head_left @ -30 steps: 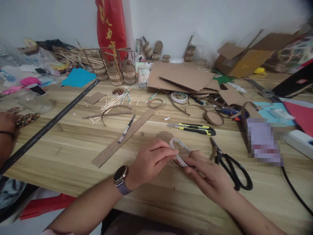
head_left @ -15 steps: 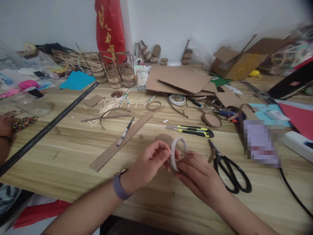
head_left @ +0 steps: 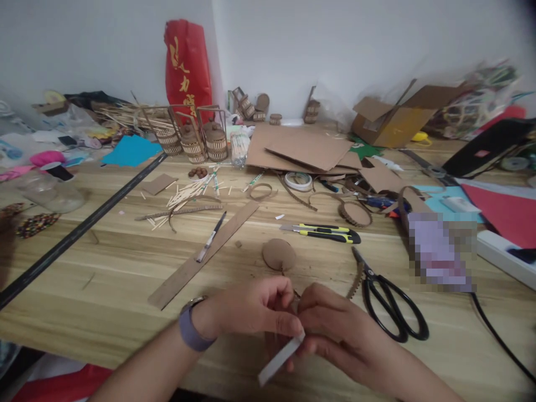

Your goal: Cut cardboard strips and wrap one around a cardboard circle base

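Low over the table's near edge, a white roll of tape is tilted so that mostly its narrow outer edge shows. My left hand, with a purple watch band at the wrist, is closed on it, thumb at the roll's upper end. My right hand is closed against the same end, its fingertips close to the left thumb and partly hidden. Just beyond my hands a round cardboard disc lies flat. A thin corrugated cardboard strip curves out beside my right hand, near black-handled scissors.
A yellow-black utility knife lies beyond the disc. To the left are a long cardboard strip with a pen on it, and a black bar. Cardboard sheets and small stick-sided baskets stand at the back.
Both hands have come down and nearer to me with the tape roll, which has turned from an open ring to edge-on. The cardboard disc, partly covered before, now shows whole.
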The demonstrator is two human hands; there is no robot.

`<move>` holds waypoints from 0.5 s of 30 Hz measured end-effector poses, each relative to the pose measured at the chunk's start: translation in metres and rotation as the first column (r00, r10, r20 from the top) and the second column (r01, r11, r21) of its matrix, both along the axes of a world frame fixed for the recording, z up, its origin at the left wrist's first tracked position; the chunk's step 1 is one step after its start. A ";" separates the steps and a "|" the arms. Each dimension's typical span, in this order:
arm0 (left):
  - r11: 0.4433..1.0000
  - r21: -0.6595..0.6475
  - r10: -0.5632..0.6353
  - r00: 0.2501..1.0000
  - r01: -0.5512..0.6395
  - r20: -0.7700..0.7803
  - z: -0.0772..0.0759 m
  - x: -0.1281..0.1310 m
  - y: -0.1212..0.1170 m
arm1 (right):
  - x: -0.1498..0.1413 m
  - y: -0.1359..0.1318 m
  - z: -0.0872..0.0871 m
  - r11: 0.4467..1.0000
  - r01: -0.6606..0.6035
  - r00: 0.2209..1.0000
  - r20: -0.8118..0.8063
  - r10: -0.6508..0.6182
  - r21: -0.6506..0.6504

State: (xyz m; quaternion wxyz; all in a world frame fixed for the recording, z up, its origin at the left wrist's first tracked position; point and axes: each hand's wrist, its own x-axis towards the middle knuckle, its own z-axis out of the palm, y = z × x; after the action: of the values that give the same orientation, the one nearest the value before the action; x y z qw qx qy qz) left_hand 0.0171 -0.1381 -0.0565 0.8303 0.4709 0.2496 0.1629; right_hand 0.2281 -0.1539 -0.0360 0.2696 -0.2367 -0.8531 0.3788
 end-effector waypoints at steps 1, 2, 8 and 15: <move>1.000 0.008 -0.013 0.999 0.014 -0.036 0.001 0.000 0.000 | -0.002 -0.001 0.002 0.997 -0.024 0.999 0.019 0.026 -0.067; 0.999 0.018 -0.027 0.997 0.028 -0.068 0.002 -0.001 0.000 | -0.003 -0.003 0.003 0.991 -0.046 0.998 0.025 0.049 -0.125; 0.950 0.306 0.012 0.969 0.066 -0.247 0.010 -0.004 0.004 | 0.000 -0.008 -0.010 0.829 -0.105 0.993 -0.105 0.056 -0.550; 0.837 0.547 0.231 0.925 -0.032 -0.300 0.018 -0.008 0.007 | -0.001 -0.006 -0.030 0.320 -0.191 0.979 -0.202 0.000 -0.928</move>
State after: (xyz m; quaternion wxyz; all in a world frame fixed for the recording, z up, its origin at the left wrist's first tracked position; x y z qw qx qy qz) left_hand 0.0092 -0.1310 -0.0387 0.5948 0.6851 0.3721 0.1957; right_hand 0.2269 -0.1598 -0.0656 0.1287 -0.2660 -0.4615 0.8365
